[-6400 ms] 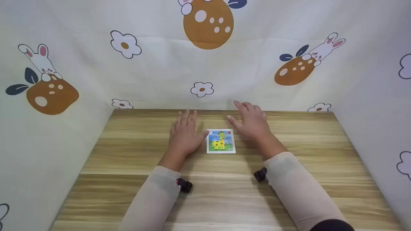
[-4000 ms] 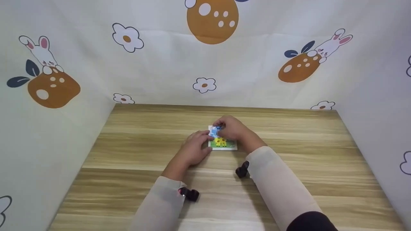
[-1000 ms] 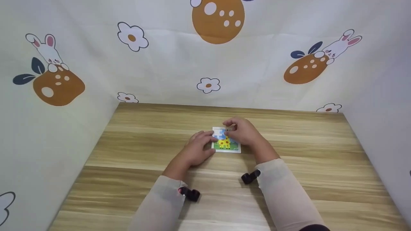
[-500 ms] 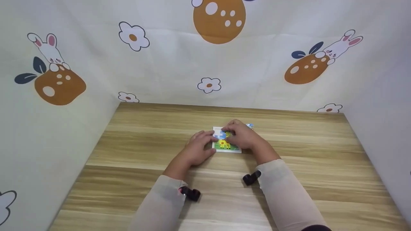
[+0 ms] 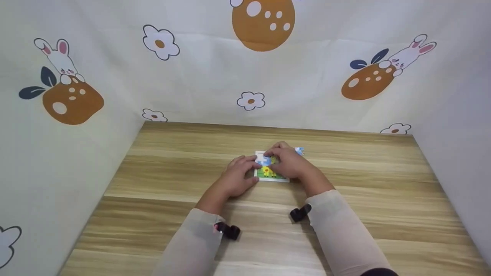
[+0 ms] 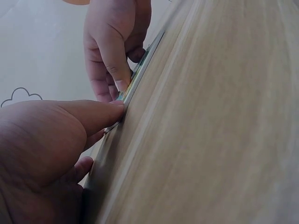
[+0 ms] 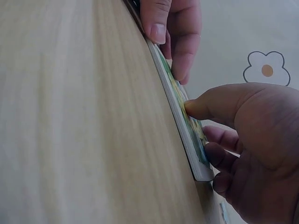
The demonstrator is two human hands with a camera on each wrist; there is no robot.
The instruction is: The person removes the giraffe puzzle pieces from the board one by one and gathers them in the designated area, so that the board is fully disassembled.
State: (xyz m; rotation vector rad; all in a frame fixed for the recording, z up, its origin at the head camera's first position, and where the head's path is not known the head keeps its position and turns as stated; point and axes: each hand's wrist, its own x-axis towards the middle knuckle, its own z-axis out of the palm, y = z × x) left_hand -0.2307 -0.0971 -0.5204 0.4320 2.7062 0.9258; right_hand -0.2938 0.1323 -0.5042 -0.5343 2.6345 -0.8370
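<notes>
A small square jigsaw puzzle [image 5: 270,173] with a giraffe picture and white border lies flat on the wooden table; bare white backing shows at its upper left. My left hand [image 5: 237,177] rests along its left side, thumb at the near corner and fingertips on the border. Bent over the upper right part is my right hand [image 5: 291,161], with thumb and fingers on the piece around the giraffe's neck, which they mostly cover. In the right wrist view the right thumb [image 7: 210,105] presses on the picture. A loose blue-and-white puzzle piece [image 5: 299,150] lies just beyond the right hand.
The wood-grain table [image 5: 161,226] is bounded at the back and sides by a pale cloth [image 5: 191,76] printed with rabbits, flowers and orange fruit. Both sleeves carry a small black camera at the wrist, such as the left camera [image 5: 230,231].
Earlier the puzzle lay whole; a piece came out of its upper left and was put down at the upper right. My right hand then came back onto the puzzle. My left hand stayed at its left edge.
</notes>
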